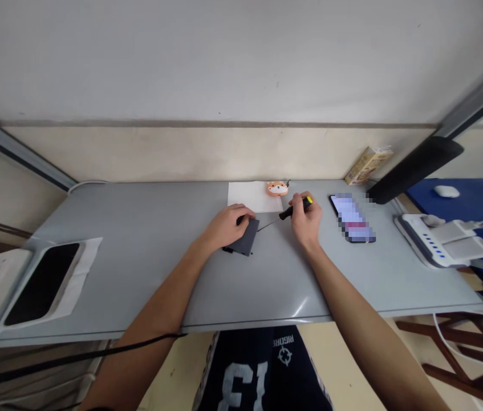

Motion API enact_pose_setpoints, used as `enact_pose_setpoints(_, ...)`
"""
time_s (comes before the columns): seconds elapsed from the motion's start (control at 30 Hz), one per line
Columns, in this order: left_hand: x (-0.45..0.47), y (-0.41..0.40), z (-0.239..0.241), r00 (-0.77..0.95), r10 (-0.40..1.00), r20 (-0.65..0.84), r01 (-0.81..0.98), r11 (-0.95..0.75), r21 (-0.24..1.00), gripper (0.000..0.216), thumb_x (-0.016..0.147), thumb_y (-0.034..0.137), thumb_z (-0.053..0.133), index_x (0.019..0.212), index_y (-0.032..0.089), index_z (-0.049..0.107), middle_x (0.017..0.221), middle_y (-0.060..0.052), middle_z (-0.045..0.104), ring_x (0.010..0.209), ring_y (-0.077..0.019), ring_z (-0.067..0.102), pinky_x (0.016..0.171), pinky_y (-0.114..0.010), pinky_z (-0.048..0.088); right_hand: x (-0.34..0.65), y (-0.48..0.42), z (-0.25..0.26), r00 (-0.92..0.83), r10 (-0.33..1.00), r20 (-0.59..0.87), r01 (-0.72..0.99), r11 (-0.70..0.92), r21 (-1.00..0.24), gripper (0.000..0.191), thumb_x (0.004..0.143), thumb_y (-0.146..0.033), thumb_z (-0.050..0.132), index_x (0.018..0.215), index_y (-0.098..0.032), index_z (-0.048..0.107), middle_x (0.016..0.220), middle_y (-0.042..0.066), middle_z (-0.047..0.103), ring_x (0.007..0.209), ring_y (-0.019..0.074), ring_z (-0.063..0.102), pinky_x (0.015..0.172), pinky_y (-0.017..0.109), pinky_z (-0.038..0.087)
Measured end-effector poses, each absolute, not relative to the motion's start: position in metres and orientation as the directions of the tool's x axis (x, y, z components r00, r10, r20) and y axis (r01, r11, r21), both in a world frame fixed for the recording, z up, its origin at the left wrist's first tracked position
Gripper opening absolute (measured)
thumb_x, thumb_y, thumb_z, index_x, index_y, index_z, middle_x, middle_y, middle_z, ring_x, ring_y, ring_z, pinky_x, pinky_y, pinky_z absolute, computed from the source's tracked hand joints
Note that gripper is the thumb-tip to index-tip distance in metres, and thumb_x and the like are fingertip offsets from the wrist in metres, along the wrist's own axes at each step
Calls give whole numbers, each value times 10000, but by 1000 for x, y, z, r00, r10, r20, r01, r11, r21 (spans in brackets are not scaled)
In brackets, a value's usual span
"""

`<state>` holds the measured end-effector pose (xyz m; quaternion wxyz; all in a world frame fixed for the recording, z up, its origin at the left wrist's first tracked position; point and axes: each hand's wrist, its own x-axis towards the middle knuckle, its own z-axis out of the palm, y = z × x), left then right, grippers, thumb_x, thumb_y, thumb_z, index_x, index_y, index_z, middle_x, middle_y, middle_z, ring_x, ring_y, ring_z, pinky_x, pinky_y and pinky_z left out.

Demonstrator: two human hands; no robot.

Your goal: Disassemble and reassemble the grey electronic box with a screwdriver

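One black slab [42, 282] lies near left on the grey table [267, 297]. Mid-table, the left hand [224, 226] clasps a dark flat device [244, 242] with curled fingers. The right hand [308, 221] pinches a screwdriver [295, 209], its tip at the device's far edge. A phone [352, 225] lies right; white paper [250, 197] and an orange toy [277, 188] sit farther.
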<state>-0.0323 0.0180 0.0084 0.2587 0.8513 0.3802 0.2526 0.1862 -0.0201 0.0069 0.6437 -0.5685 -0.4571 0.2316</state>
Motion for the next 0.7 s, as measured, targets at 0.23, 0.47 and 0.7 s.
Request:
enact_pose_setpoints(0.23,-31,18,9,583,776,241,535,-590,604,291,983,165,445,1016,222,729,1068,-49,730,1047,-209,659,993,-376,503,168,-31,9,209,936,284,195,245,-950,336,935,-426,562,674,-215,558,581,-31,495,548,119,442,546,268,358)
enact_pose_setpoints(0.47,-30,7,26,635,700,327,457,-681,572,195,971,224,541,1008,219,732,1052,-63,719,1078,-235,610,1030,-420,481,176,-26,13,318,916,243,150,205,-967,311,915,-389,560,658,-214,560,554,-44,454,514,108,417,525,264,352)
enact_pose_setpoints(0.7,-24,-3,32,716,666,208,441,-663,605,195,922,420,690,962,239,752,1011,-64,687,1009,-244,597,973,-427,479,191,-15,12,549,817,176,31,190,-981,338,910,-455,566,671,-217,554,551,-50,418,497,108,422,470,250,355)
